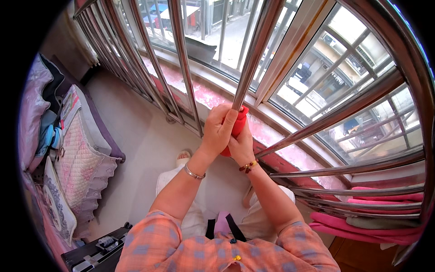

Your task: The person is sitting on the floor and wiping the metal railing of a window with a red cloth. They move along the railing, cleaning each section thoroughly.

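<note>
A red cloth (pixel 240 121) is wrapped about one upright stainless-steel bar (pixel 251 57) of the window grille. My left hand (pixel 217 127) closes around the cloth and bar from the left, its thumb lying across the front. Just below and to the right, my right hand (pixel 243 143) grips the same cloth. A silver bangle (pixel 194 172) circles my left wrist, and a beaded bracelet (pixel 248 166) my right. Part of the cloth, and the bar inside it, are hidden by my hands.
Behind the grille run a worn pink-and-white sill (pixel 207 93) and a sliding window (pixel 234 37). Left stands a bed with a quilted, frilled cover (pixel 81 153). A black suitcase (pixel 98 251) is at lower left. Bright pink fabric (pixel 360 227) lies folded by the lower-right bars.
</note>
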`<state>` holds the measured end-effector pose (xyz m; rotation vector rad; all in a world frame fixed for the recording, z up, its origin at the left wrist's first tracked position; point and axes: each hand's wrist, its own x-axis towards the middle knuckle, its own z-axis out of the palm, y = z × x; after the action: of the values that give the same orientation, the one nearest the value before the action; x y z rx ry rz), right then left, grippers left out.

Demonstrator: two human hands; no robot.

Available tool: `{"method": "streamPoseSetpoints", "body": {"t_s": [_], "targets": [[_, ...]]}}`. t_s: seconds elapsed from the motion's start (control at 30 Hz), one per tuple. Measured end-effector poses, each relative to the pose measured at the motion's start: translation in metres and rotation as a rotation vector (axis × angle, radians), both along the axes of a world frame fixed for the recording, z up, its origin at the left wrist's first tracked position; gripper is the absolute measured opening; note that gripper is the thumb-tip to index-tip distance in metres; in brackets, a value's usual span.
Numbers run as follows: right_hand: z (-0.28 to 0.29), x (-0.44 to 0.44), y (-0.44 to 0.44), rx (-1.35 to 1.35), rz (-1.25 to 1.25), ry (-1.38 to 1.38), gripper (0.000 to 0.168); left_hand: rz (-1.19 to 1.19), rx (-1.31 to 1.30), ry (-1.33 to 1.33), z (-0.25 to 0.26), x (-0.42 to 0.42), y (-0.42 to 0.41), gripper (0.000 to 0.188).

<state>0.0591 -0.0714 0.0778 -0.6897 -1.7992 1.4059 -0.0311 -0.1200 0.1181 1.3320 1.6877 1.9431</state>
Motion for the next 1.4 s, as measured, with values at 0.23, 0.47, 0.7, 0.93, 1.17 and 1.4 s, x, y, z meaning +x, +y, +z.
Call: {"method": "streamPoseSetpoints", "body": {"t_s": [0.23, 0.47, 0.7, 0.93, 1.17, 1.4], "targets": [[0.001, -0.002, -0.002, -0.030, -0.007, 0.053, 0.052, 0.042, 0.025, 0.024, 0.000, 0.004, -0.001, 0.034], [-0.002, -0.004, -0.002, -0.052, -0.008, 0.112, 0.053, -0.033, -0.022, -0.013, -0.003, -0.003, -0.001, 0.033], [0.029, -0.005, -0.006, 0.034, -0.044, 0.219, 0.054, 0.051, 0.100, 0.169, 0.009, -0.009, 0.000, 0.028], [0.000, -0.013, 0.000, 0.011, -0.028, 0.164, 0.056, 0.048, 0.024, 0.195, 0.003, -0.016, -0.002, 0.029], [-0.003, 0.002, 0.008, -0.037, 0.092, -0.079, 0.056, 0.025, 0.009, 0.116, 0.001, -0.015, -0.006, 0.031], [0.038, -0.004, -0.002, 0.052, -0.022, 0.207, 0.054, 0.017, 0.073, -0.073, 0.007, -0.018, -0.011, 0.032]]}}
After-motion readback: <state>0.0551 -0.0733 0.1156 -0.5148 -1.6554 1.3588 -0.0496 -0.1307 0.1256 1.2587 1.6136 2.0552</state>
